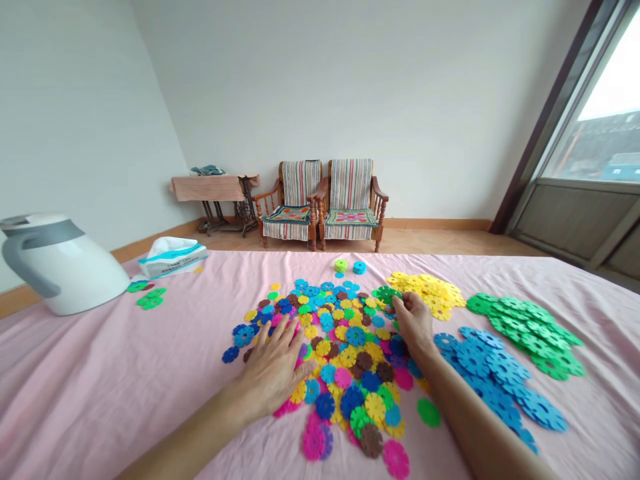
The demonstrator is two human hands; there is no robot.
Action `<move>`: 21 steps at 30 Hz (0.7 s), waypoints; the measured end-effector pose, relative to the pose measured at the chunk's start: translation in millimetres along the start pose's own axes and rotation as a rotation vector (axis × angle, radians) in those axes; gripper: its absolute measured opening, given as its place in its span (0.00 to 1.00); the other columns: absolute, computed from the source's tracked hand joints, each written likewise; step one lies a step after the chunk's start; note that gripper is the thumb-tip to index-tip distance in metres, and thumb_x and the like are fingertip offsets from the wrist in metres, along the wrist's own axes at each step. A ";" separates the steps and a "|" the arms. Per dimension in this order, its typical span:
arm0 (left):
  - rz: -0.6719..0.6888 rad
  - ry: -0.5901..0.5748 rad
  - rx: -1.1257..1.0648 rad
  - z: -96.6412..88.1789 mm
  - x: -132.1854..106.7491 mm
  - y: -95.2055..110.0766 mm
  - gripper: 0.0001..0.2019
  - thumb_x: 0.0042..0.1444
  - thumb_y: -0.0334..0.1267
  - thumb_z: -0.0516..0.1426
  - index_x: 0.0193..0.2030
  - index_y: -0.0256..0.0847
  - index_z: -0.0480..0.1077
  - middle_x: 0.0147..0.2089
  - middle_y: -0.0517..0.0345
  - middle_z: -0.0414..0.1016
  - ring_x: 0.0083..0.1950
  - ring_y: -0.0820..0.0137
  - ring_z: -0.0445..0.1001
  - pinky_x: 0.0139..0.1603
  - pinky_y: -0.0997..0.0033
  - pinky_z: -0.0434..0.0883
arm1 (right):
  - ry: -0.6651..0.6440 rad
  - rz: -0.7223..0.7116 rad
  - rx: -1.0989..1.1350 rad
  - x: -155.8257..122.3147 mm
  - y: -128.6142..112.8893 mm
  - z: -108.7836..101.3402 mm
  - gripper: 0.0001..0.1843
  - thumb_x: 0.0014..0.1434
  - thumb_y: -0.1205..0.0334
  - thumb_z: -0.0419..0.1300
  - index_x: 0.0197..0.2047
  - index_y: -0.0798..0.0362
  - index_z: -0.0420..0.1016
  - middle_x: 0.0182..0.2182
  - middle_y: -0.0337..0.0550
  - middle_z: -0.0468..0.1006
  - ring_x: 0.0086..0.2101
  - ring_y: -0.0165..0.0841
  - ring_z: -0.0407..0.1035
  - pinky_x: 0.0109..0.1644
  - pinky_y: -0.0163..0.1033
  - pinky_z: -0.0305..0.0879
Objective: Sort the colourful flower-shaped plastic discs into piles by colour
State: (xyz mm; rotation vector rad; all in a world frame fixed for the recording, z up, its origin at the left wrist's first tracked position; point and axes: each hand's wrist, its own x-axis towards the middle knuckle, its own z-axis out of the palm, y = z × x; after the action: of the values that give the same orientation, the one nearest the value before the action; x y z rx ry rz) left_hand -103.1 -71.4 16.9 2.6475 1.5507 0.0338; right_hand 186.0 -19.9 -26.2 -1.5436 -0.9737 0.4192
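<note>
Discs of many colours are heaped in a mixed pile point(345, 360) at the middle of a pink cloth point(100, 387). The left hand point(274, 363) is laid flat on the pile's near-left edge, fingers spread wide, nothing gripped. The right hand point(414, 320) is curled at the pile's far-right edge, its fingertips closed on a green disc point(386, 294) just beside the yellow pile point(430, 292). A green pile point(530, 330) and a blue pile point(495, 377) are set out to the right, apart from the mix. A kettle point(60, 267) and a tissue pack point(173, 257) are seen far left.
</note>
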 end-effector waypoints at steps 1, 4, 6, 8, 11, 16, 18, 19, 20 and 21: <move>0.023 0.034 -0.001 1.1 -0.1 4.3 0.35 0.58 0.60 0.39 0.65 0.40 0.51 0.69 0.47 0.45 0.69 0.54 0.35 0.65 0.43 0.37 | 0.002 -0.004 0.000 0.1 0.2 0.0 0.17 0.46 0.49 0.56 0.31 0.55 0.73 0.18 0.41 0.75 0.21 0.36 0.69 0.23 0.36 0.58; 0.216 0.021 -0.072 0.4 0.8 24.9 0.32 0.60 0.58 0.39 0.67 0.47 0.42 0.70 0.53 0.40 0.70 0.57 0.35 0.66 0.47 0.40 | 0.007 -0.013 0.002 0.1 -0.2 -0.6 0.17 0.46 0.49 0.56 0.30 0.55 0.73 0.18 0.41 0.75 0.21 0.36 0.69 0.23 0.35 0.58; 0.367 -0.041 -0.129 -2.0 2.6 38.9 0.30 0.61 0.57 0.39 0.67 0.52 0.38 0.70 0.57 0.38 0.70 0.58 0.35 0.66 0.48 0.42 | 0.005 -0.013 0.008 0.0 -0.9 -1.1 0.17 0.47 0.49 0.56 0.30 0.55 0.72 0.18 0.41 0.75 0.21 0.36 0.69 0.23 0.35 0.58; 0.444 -0.074 -0.153 -3.0 5.2 46.8 0.30 0.61 0.57 0.38 0.67 0.54 0.37 0.70 0.59 0.37 0.70 0.58 0.35 0.66 0.48 0.42 | -0.001 -0.012 0.014 -0.1 -1.2 -1.6 0.17 0.47 0.49 0.55 0.30 0.55 0.72 0.18 0.42 0.75 0.21 0.35 0.69 0.23 0.35 0.58; 0.382 -0.050 -0.136 1.7 10.4 41.1 0.31 0.60 0.57 0.38 0.68 0.51 0.37 0.70 0.56 0.39 0.70 0.59 0.37 0.66 0.47 0.41 | 0.004 -0.017 0.016 0.7 0.1 -2.0 0.17 0.48 0.49 0.55 0.30 0.55 0.71 0.19 0.42 0.75 0.21 0.35 0.69 0.22 0.35 0.58; 0.104 0.069 -0.016 16.4 20.1 6.2 0.32 0.60 0.57 0.38 0.66 0.42 0.50 0.68 0.49 0.47 0.69 0.55 0.41 0.65 0.44 0.42 | -0.007 -0.017 0.002 3.6 6.1 0.4 0.16 0.48 0.49 0.55 0.30 0.54 0.70 0.20 0.42 0.75 0.22 0.35 0.70 0.23 0.35 0.59; 0.030 0.134 0.036 18.4 22.0 -0.1 0.30 0.61 0.55 0.39 0.64 0.38 0.55 0.67 0.45 0.51 0.68 0.54 0.43 0.64 0.43 0.41 | -0.018 -0.018 -0.012 4.2 7.9 1.9 0.15 0.48 0.49 0.55 0.30 0.53 0.70 0.20 0.41 0.75 0.22 0.36 0.70 0.24 0.35 0.59; 0.011 0.163 0.049 17.9 22.0 0.5 0.30 0.62 0.54 0.39 0.63 0.37 0.56 0.67 0.44 0.52 0.68 0.54 0.44 0.64 0.42 0.41 | -0.020 -0.021 -0.020 4.2 8.3 2.5 0.15 0.49 0.49 0.54 0.30 0.53 0.69 0.20 0.40 0.75 0.22 0.36 0.70 0.24 0.35 0.59; 0.018 0.179 0.047 16.2 21.1 3.5 0.29 0.62 0.53 0.38 0.63 0.37 0.55 0.67 0.44 0.52 0.68 0.54 0.44 0.64 0.43 0.41 | -0.020 -0.027 -0.030 3.9 8.5 2.9 0.14 0.49 0.50 0.54 0.30 0.53 0.69 0.21 0.40 0.75 0.23 0.35 0.70 0.24 0.35 0.59; 0.056 0.178 0.031 13.5 19.3 8.7 0.28 0.63 0.53 0.38 0.64 0.39 0.53 0.67 0.46 0.51 0.68 0.55 0.44 0.64 0.43 0.41 | -0.019 -0.035 -0.040 3.6 8.4 3.1 0.14 0.49 0.50 0.54 0.30 0.53 0.69 0.21 0.40 0.75 0.23 0.35 0.70 0.24 0.35 0.59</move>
State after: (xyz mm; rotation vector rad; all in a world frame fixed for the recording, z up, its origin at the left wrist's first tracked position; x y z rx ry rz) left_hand -85.3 -59.5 3.7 2.7783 1.5368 0.2577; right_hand 188.7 -14.7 -33.9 -1.5590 -1.0275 0.3925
